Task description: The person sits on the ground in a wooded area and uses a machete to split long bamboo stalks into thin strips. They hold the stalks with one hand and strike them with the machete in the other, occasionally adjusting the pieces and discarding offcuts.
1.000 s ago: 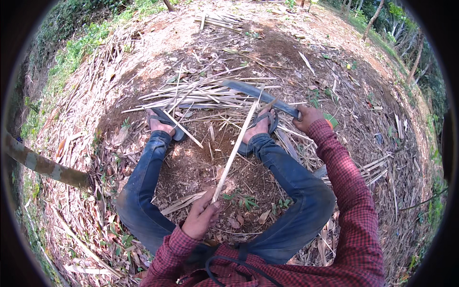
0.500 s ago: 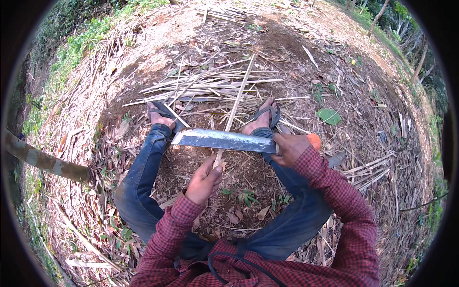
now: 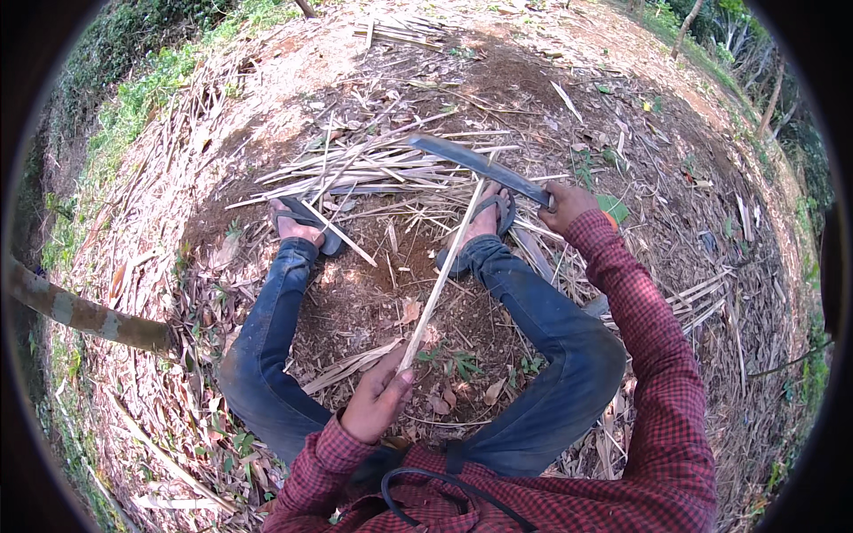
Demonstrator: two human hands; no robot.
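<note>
My left hand (image 3: 378, 395) is closed around the near end of a long pale split stick (image 3: 442, 277), which slants up and away between my knees. My right hand (image 3: 565, 210) grips the handle of a machete (image 3: 480, 166), extended out past my right foot. The dark blade points to the left and crosses the stick near its far end; whether the edge touches it I cannot tell. The machete's handle is mostly hidden by my fingers.
A loose pile of split sticks (image 3: 382, 164) lies beyond my sandalled feet. More strips (image 3: 697, 302) are scattered at the right, others (image 3: 351, 364) between my legs. A thin trunk (image 3: 89, 311) juts in at the left. Dry leaves cover the soil.
The machete has moved away from me along the stick, from near my left hand toward the far end. My left hand has drawn the stick back closer to my body.
</note>
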